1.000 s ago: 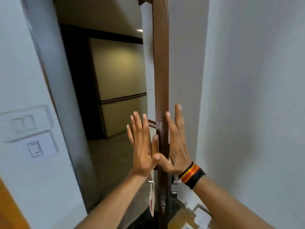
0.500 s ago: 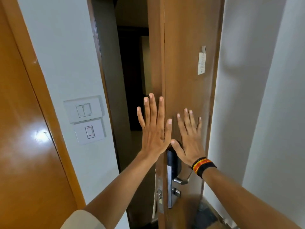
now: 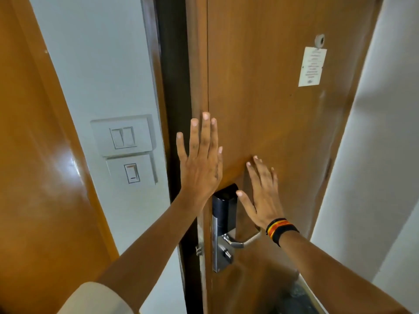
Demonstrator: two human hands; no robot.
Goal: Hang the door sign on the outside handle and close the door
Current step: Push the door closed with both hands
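Observation:
The brown wooden door (image 3: 267, 105) fills the middle of the view, with only a narrow dark gap left along its left edge. My left hand (image 3: 200, 164) lies flat near that edge, fingers spread and pointing up. My right hand (image 3: 263, 193) is flat on the panel just above the silver inside lever handle (image 3: 243, 240) and its lock plate (image 3: 223, 225). Neither hand holds anything. The door sign and the outside handle are hidden behind the door.
A white wall (image 3: 108, 64) with two switch plates (image 3: 123, 138) is to the left of the frame. An orange-brown wooden panel (image 3: 34, 177) stands at far left. A white wall (image 3: 383, 155) is at right. A paper notice (image 3: 312, 66) hangs under the peephole.
The door has swung from wide open to almost shut. Both hands went from flanking its edge to pressing flat on its inner face. The sign has gone out of sight.

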